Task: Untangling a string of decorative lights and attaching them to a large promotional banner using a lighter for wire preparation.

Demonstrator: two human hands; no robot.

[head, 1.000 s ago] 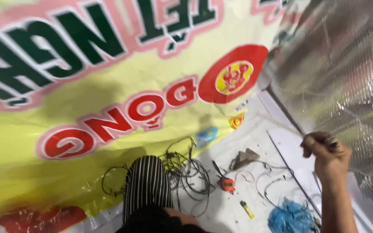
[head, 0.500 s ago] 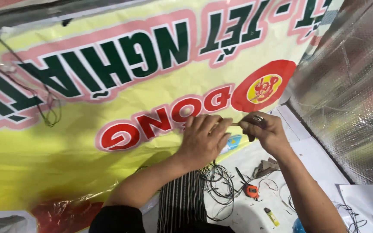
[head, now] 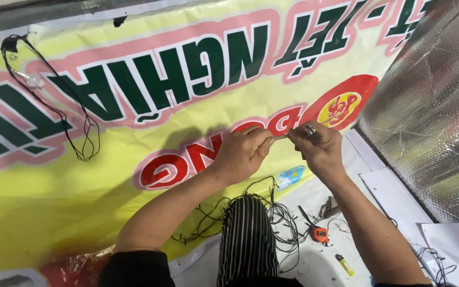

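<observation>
My left hand (head: 244, 151) and my right hand (head: 317, 149) meet in front of a big yellow banner (head: 134, 159) with green, pink and red lettering. Between their fingertips they pinch a short thin strip (head: 281, 137), pale in colour. A small metallic piece (head: 309, 129) shows at the top of my right fist. Both hands sit over the red letters near a red round emblem (head: 346, 106). I cannot tell what the strip is.
A black wire (head: 54, 111) hangs on the banner at upper left. Below my arms lie a tangle of black cables (head: 277, 223), a striped trouser leg (head: 248, 244), an orange tape measure (head: 320, 234), a yellow lighter (head: 345, 264) and pliers (head: 329, 206). Silver bubble foil (head: 431, 133) covers the right side.
My right hand came up from the lower right and my left hand joined it at the banner. In the last half second both hands stayed together, pinching the strip.
</observation>
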